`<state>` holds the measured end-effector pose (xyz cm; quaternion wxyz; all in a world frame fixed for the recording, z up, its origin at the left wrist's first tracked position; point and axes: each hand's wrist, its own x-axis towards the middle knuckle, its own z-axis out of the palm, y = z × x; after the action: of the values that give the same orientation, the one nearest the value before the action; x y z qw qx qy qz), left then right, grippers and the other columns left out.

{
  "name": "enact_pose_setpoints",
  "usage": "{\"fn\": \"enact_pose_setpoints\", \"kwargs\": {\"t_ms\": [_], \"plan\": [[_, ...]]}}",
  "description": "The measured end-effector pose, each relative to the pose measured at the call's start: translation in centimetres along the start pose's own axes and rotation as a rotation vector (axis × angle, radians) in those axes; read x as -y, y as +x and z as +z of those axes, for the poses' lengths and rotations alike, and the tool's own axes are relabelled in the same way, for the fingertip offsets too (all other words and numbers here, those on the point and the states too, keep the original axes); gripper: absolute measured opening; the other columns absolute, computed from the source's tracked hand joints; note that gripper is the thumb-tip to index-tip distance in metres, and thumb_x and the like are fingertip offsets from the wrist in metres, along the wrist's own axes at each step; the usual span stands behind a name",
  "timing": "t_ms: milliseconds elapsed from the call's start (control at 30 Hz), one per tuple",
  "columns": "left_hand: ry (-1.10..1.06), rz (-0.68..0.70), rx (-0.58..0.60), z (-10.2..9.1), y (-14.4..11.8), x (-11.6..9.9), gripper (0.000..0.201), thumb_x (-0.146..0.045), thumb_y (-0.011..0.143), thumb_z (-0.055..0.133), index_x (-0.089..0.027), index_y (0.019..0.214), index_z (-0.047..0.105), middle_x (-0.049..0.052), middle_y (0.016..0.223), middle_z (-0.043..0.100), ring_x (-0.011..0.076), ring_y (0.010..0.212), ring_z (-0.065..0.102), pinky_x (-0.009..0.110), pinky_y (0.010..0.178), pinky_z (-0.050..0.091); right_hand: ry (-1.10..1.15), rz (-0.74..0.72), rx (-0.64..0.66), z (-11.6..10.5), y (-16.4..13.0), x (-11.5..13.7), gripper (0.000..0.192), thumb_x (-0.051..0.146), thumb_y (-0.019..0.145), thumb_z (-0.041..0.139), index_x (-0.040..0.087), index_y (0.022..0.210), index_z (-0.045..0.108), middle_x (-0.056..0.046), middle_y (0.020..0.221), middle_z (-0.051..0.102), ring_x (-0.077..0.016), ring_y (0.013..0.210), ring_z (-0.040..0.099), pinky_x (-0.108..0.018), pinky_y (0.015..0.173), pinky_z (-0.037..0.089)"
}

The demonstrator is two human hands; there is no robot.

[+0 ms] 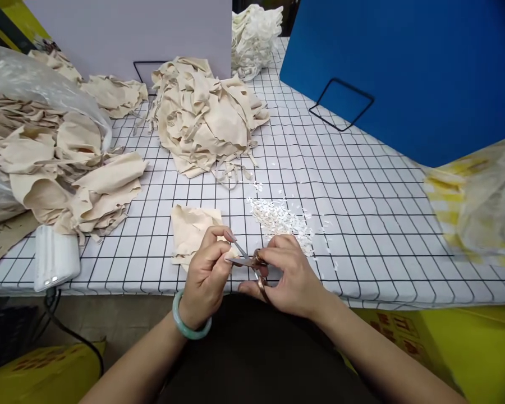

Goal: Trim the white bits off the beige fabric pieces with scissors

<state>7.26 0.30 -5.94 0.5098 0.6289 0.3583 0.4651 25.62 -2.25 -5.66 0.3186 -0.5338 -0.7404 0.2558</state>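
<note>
My right hand [292,272] has its thumb and fingers in the handle loops of a small pair of scissors [249,261]. The blades are parted and point left, close to my left fingertips. My left hand [208,275], with a green bangle [189,331] at the wrist, pinches the edge of a beige fabric piece [193,224]. A small corner of that cloth shows between the blades; the rest spreads on the table behind my left hand. Just beyond my right hand lies a scatter of tiny white snippets [280,219].
A large heap of beige fabric pieces [210,112] lies farther back. More pieces spill from a clear plastic bag [29,73] at left, beside a white device [56,258] with a cable. A white pile [256,39], a blue panel [395,67] and a yellow-checked bag [483,196] stand around the checked tablecloth [374,235].
</note>
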Motion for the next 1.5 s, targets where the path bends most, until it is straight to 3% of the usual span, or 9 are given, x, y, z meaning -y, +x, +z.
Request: {"fn": "enact_pose_setpoints", "kwargs": {"t_ms": [200, 400, 833, 967, 1100, 1167, 1267, 1400, 1500], "plan": [[0.022, 0.015, 0.035, 0.0, 0.1, -0.1, 0.028, -0.021, 0.099, 0.046, -0.018, 0.073, 0.055, 0.007, 0.099, 0.048, 0.0212, 0.102, 0.046, 0.033, 0.088, 0.042, 0.002, -0.018, 0.007, 0.1, 0.2, 0.1, 0.048, 0.055, 0.076, 0.076, 0.019, 0.059, 0.048, 0.004, 0.053, 0.050, -0.0136, 0.061, 0.045, -0.036, 0.073, 0.035], [0.030, 0.093, 0.066, 0.3, 0.2, -0.3, 0.028, -0.020, 0.101, 0.045, -0.019, 0.078, 0.060, 0.006, 0.084, 0.050, 0.0216, 0.106, 0.045, 0.033, 0.090, 0.042, 0.010, -0.032, -0.010, 0.3, 0.2, 0.0, 0.050, 0.054, 0.077, 0.076, 0.019, 0.058, 0.046, 0.005, 0.051, 0.048, -0.0119, 0.059, 0.043, -0.034, 0.072, 0.034], [0.150, 0.124, 0.128, 1.4, 1.3, 0.2, 0.025, -0.016, 0.100, 0.045, -0.017, 0.083, 0.064, 0.007, 0.089, 0.054, 0.0214, 0.108, 0.048, 0.032, 0.088, 0.045, -0.058, -0.006, -0.123, 0.3, -1.3, -1.6, 0.053, 0.053, 0.085, 0.070, 0.018, 0.053, 0.046, 0.004, 0.048, 0.047, -0.0097, 0.052, 0.041, -0.031, 0.066, 0.036], [0.157, 0.092, 0.194, 2.6, 2.5, 1.0, 0.024, -0.017, 0.099, 0.045, -0.017, 0.081, 0.061, 0.008, 0.095, 0.052, 0.0206, 0.108, 0.050, 0.031, 0.088, 0.046, -0.069, 0.129, -0.141, -0.3, -1.9, -3.2, 0.059, 0.059, 0.086, 0.066, 0.019, 0.050, 0.043, 0.003, 0.046, 0.044, -0.0110, 0.051, 0.039, -0.031, 0.065, 0.036], [0.142, 0.017, 0.196, 3.1, 3.2, 1.6, 0.025, -0.018, 0.099, 0.045, -0.017, 0.080, 0.061, 0.008, 0.099, 0.052, 0.0208, 0.109, 0.049, 0.032, 0.092, 0.045, 0.049, 0.510, -0.136, -2.6, -2.0, -4.8, 0.055, 0.069, 0.079, 0.066, 0.021, 0.059, 0.050, 0.001, 0.057, 0.050, -0.0146, 0.056, 0.046, -0.028, 0.055, 0.036], [0.152, 0.000, 0.183, 2.9, 2.9, 1.2, 0.024, -0.018, 0.099, 0.045, -0.017, 0.080, 0.060, 0.009, 0.099, 0.051, 0.0207, 0.109, 0.050, 0.032, 0.093, 0.045, 0.099, 0.602, -0.137, -3.9, -2.1, -5.3, 0.047, 0.070, 0.080, 0.064, 0.023, 0.079, 0.057, 0.001, 0.066, 0.051, -0.0153, 0.058, 0.047, -0.028, 0.053, 0.038], [0.187, 0.015, 0.313, 2.1, 1.3, -0.2, 0.021, -0.015, 0.096, 0.046, -0.016, 0.080, 0.060, 0.009, 0.096, 0.052, 0.0217, 0.108, 0.053, 0.031, 0.089, 0.048, 0.152, 0.531, -0.127, -4.7, -2.1, -5.6, 0.046, 0.066, 0.081, 0.065, 0.026, 0.100, 0.054, 0.000, 0.081, 0.056, -0.0178, 0.068, 0.054, -0.029, 0.059, 0.045], [0.273, -0.011, 0.558, 0.3, -1.7, -1.5, 0.016, -0.017, 0.093, 0.054, -0.016, 0.078, 0.058, 0.013, 0.099, 0.061, 0.0216, 0.096, 0.062, 0.030, 0.079, 0.052, 0.126, 0.477, -0.090, -2.6, -1.4, -5.0, 0.037, 0.056, 0.079, 0.070, 0.025, 0.093, 0.055, -0.003, 0.086, 0.061, -0.0206, 0.076, 0.059, -0.034, 0.069, 0.050], [0.318, -0.052, 0.463, -1.9, -2.6, -1.5, 0.021, -0.025, 0.092, 0.060, -0.017, 0.073, 0.057, 0.013, 0.103, 0.064, 0.0212, 0.093, 0.064, 0.032, 0.081, 0.053, 0.137, 0.449, -0.039, -0.2, 0.1, -3.6, 0.028, 0.048, 0.080, 0.068, 0.024, 0.089, 0.056, -0.003, 0.080, 0.062, -0.0202, 0.071, 0.060, -0.034, 0.066, 0.050]]}}
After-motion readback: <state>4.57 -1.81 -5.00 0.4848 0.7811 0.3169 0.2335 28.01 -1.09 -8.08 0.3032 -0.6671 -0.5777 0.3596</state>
